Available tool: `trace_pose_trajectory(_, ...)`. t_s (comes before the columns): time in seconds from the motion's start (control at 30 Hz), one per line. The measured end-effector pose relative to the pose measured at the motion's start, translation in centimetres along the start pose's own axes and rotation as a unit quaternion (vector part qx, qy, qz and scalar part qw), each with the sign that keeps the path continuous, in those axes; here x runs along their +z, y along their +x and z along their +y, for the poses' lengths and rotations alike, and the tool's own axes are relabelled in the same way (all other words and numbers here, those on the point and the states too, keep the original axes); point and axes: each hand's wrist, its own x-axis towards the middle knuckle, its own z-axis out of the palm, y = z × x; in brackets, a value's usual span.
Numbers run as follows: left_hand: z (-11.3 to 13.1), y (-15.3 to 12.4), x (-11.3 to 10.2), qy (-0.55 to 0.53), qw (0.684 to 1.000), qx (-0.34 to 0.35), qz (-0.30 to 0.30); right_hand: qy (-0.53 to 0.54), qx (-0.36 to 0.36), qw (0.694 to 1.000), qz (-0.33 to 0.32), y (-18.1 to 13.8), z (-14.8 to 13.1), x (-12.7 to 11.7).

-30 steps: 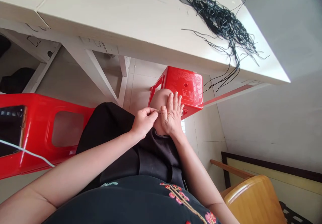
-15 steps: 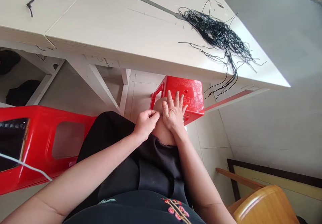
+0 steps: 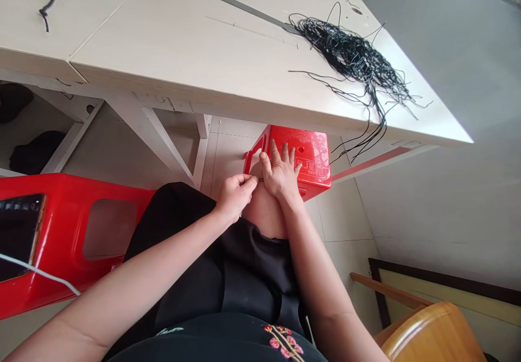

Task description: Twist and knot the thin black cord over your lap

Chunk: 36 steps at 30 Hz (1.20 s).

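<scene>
Tabletop (image 3: 183, 31) at the far side carries a black cord tangle (image 3: 350, 52), its loose ends overhanging the near edge, where a snag could drag it off. On the bare knee (image 3: 264, 213), the right hand (image 3: 280, 177) lies flat, fingers spread; the left hand (image 3: 236, 196) pinches a thin dark strand (image 3: 261, 179) between both hands, which a slack pinch could lose.

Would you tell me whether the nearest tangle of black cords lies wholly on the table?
No, the tangle of black cords has loose ends hanging past the near edge of the table.
</scene>
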Motion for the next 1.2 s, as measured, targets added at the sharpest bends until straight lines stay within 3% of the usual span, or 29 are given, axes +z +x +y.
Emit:
trace_pose_trajectory(0.23,0.8,0.2,0.1,0.000,1.000,-0.014,0.011,-0.021,0.035,0.998,-0.055,1.7,-0.8,-0.8)
trace_pose_trajectory(0.43,1.2,0.7,-0.5,-0.020,0.998,-0.054,-0.031,-0.030,0.031,0.995,-0.085,1.9,-1.0,-0.7)
trace_pose_trajectory(0.7,2.0,0.7,-1.2,-0.082,0.985,-0.128,-0.078,-0.040,0.041,0.995,-0.082,1.5,-1.4,-1.1)
trace_pose_trajectory(1.2,2.1,0.4,-1.7,-0.090,0.982,-0.136,-0.094,-0.058,0.030,0.996,-0.063,1.1,-1.3,-0.8)
